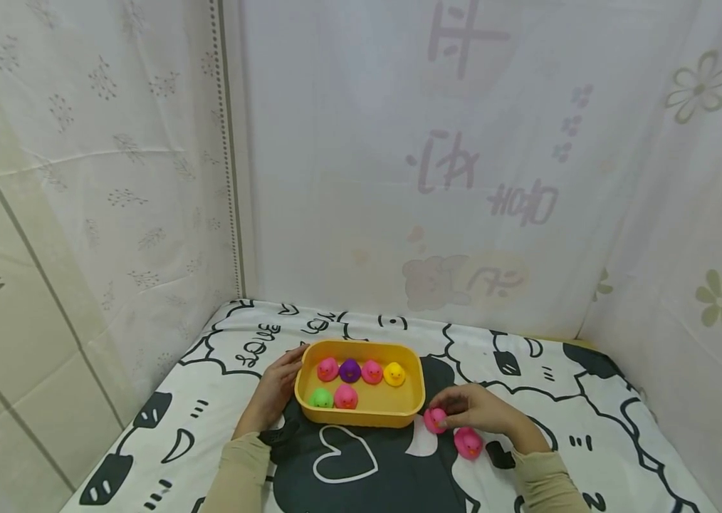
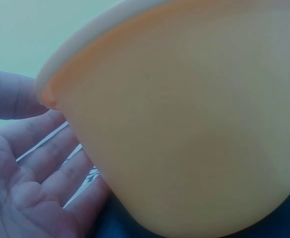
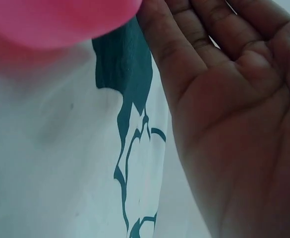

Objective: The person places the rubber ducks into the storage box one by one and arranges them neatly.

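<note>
A yellow rectangular tub (image 1: 361,419) holds several rubber ducks. My left hand (image 1: 279,385) rests at its left end; in the left wrist view the thumb (image 2: 11,94) meets the rim while the fairly straight fingers lie along the outer wall. Just off the tub's right front corner, my right hand (image 1: 473,410) pinches a pink rubber duck (image 1: 434,422) between thumb and fingers, low over the cloth. Another pink duck (image 1: 468,443) sits right below that hand. A blurred pink curve (image 3: 60,20) fills the top left of the right wrist view, beside the fingers.
Inside the tub, a pink duck (image 1: 327,369), purple duck (image 1: 350,370), second pink duck (image 1: 372,372) and yellow duck (image 1: 394,374) line the back. A green duck (image 1: 321,398) and pink duck (image 1: 345,396) sit in front. Printed cloth (image 1: 220,406) covers the surface; curtains (image 1: 335,178) surround it.
</note>
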`<state>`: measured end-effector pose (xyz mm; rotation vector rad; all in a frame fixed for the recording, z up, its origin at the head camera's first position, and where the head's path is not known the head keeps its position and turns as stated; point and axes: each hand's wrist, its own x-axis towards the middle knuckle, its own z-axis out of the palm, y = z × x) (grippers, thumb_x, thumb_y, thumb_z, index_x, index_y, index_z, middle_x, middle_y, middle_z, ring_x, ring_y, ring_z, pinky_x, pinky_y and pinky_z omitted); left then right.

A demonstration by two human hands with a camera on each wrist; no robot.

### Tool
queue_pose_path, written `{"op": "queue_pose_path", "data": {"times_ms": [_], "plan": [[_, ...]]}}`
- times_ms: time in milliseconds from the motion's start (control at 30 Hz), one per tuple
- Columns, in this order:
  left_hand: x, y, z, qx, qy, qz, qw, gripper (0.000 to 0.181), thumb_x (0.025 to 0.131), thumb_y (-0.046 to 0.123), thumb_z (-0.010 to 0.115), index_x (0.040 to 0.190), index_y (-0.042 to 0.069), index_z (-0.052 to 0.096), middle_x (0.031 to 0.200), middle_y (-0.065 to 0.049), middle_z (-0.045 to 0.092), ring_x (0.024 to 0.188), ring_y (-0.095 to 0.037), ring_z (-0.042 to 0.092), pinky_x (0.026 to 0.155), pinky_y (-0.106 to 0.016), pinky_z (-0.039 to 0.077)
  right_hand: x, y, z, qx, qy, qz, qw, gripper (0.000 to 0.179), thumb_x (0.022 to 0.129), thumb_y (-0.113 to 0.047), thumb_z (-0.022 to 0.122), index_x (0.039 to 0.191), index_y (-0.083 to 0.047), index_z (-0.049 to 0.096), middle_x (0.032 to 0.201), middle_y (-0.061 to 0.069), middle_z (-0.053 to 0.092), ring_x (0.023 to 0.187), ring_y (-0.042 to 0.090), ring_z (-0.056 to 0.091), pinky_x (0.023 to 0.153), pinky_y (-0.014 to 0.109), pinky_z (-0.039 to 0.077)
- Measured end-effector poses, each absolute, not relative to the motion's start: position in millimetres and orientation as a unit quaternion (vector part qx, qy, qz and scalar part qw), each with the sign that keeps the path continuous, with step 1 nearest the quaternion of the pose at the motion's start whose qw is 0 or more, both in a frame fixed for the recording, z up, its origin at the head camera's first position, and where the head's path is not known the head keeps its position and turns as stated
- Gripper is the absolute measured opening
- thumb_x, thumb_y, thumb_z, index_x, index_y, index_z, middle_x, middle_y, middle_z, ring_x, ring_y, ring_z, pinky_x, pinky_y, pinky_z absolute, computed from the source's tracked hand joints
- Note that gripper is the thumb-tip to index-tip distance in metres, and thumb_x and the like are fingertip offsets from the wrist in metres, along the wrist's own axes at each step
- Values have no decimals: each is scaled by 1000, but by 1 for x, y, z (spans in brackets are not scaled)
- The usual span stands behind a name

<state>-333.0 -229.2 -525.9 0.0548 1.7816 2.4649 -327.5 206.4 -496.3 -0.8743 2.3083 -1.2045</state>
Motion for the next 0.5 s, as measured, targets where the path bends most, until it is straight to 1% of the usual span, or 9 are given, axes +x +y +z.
{"op": "queue_pose_path", "data": {"times_ms": [233,500], "plan": [[-331,-229,-526,5,597,801,46,51,101,17,49,151,5,43,156,-14,40,141,-29,40,118,-47,28,-327,207,-499,-330,821,-426,188,28,91,-21,75,118,-17,72,114,-1,72,103,17,69,87,26,55],[-331,-229,-525,16,591,805,49,54,101,18,51,152,4,41,158,-16,37,143,-32,37,119,-48,25,-327,207,-499,-297,825,-443,186,25,92,-22,73,117,-17,72,113,2,72,98,19,70,80,29,58]]}}
